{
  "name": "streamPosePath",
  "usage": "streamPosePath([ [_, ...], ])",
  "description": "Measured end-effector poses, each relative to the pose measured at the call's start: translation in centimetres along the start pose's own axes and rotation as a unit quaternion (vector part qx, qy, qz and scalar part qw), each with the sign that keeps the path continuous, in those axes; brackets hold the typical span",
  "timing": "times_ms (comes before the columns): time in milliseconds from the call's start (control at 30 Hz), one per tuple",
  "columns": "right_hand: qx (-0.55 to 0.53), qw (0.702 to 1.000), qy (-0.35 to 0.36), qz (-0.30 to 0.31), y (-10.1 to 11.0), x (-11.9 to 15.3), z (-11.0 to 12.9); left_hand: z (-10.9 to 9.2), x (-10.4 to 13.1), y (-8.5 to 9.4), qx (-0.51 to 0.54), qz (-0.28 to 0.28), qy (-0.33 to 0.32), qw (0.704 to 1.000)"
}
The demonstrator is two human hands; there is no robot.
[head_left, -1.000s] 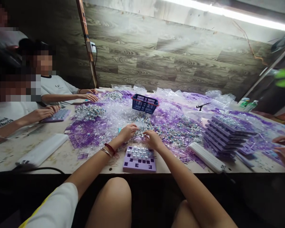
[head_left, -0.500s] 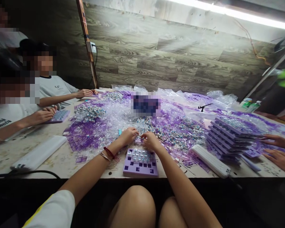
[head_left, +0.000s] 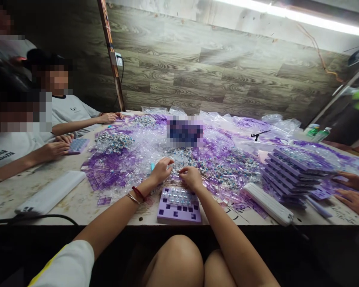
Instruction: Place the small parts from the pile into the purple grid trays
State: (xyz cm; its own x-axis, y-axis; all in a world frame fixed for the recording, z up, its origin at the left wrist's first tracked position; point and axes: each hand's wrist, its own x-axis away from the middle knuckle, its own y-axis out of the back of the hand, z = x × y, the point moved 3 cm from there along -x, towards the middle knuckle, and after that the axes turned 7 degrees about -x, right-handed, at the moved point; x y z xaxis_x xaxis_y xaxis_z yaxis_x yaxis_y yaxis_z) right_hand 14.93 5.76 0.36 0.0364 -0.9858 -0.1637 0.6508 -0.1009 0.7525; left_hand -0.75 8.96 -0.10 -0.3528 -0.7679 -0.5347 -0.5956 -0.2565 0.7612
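Note:
My left hand (head_left: 162, 170) hovers at the near edge of the pile of small parts, its fingers bent and close together; anything between the fingertips is too small to make out. To its right, my right hand (head_left: 191, 177) has thumb and fingers pinched over the same edge, and what it holds is too small to name. Just below both hands lies a purple tray with square holes (head_left: 179, 214). Clear pieces (head_left: 179, 196) fill its upper and middle part, while several holes near its front are bare.
Purple trays (head_left: 287, 179) are stacked at the right, beside another person's hands (head_left: 354, 191). White power strips (head_left: 52, 193) (head_left: 267, 203) flank the work area. Purple and clear pieces (head_left: 110, 163) spread behind. Two people's hands work at the left.
My hands have moved slightly apart, the left one lifting up and left from the pile's edge. The whole view has shifted slightly.

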Motion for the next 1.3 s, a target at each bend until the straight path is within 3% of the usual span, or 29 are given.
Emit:
streamPosePath([
  [167, -0.015, 0.999, 0.023, -0.020, 0.0, -0.1, 0.2, -0.2, 0.1, 0.3, 0.011, -0.009, -0.008, 1.000],
  [367, -0.059, 0.993, 0.096, -0.025, 2.1, 1.1, 1.5, -0.9, 0.2, 0.5, 0.034, -0.018, -0.025, 0.999],
  [500, -0.120, 0.973, 0.196, 0.015, 4.0, 4.5, 2.7, -2.5, 0.4, 0.9, 0.089, -0.011, -0.042, 0.995],
  [667, -0.157, 0.964, 0.210, 0.048, 5.3, 10.0, 3.6, -5.3, 0.4, 2.2, 0.172, 0.018, -0.048, 0.984],
  [833, -0.151, 0.966, 0.199, 0.061, 4.5, 12.6, 3.6, -6.8, 0.5, 2.0, 0.157, 0.049, -0.120, 0.979],
  [1067, -0.115, 0.970, 0.206, 0.057, 3.6, 12.8, 3.1, -5.8, 1.1, 0.6, 0.180, 0.003, -0.078, 0.981],
  [1300, -0.105, 0.956, 0.245, 0.119, 3.2, 12.8, 2.7, -6.3, 2.3, 2.0, 0.146, 0.001, -0.105, 0.984],
])
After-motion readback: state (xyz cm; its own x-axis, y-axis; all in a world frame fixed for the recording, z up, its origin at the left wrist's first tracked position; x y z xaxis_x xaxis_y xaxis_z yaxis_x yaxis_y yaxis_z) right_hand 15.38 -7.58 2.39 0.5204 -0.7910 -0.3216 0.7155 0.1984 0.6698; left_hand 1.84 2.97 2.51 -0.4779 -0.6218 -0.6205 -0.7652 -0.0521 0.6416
